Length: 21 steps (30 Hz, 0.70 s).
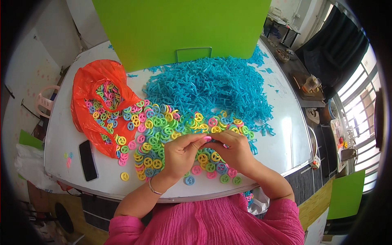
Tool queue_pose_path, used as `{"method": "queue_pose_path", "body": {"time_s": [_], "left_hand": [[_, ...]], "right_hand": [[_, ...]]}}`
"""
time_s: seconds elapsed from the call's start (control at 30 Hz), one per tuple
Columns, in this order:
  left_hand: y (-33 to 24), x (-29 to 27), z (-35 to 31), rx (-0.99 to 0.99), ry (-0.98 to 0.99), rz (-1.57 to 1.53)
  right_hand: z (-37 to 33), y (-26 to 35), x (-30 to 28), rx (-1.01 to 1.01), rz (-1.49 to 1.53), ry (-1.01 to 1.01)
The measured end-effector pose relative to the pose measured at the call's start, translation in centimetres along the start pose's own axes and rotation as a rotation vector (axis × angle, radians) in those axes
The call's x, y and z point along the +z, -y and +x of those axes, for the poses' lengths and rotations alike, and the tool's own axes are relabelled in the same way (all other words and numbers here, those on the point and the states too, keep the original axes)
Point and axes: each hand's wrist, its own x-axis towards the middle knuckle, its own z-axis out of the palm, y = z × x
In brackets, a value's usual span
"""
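Both my hands meet over the near middle of the table, above a spread of small spoked plastic wheels in yellow, green, blue and pink. Between the fingertips of my left hand is a pink wheel, pinched and tilted on edge. My right hand is closed in a pinch right beside it, fingertips close to the wheel. What the right fingers grip is mostly hidden by the fingers. Just beyond lies a large heap of small blue plastic pieces.
A red plastic bag spills more wheels at the left. Nearer on the white table lies a dark phone. Behind the blue heap stands a large green panel with a metal handle. A cluttered dark counter runs along the right.
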Motion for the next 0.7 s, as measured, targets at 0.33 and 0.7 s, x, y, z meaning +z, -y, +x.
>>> {"method": "queue_pose_path", "body": {"time_s": [0.33, 0.7], "left_hand": [[-0.5, -0.7, 1.0, -0.379, 0.038, -0.287], [0.5, -1.4, 1.2, -0.678, 0.133, -0.411]], "right_hand": [[0.2, 0.7, -1.4, 0.529, 0.650, 0.252], [0.5, -2.2, -2.0, -0.843, -0.276, 0.135]]}}
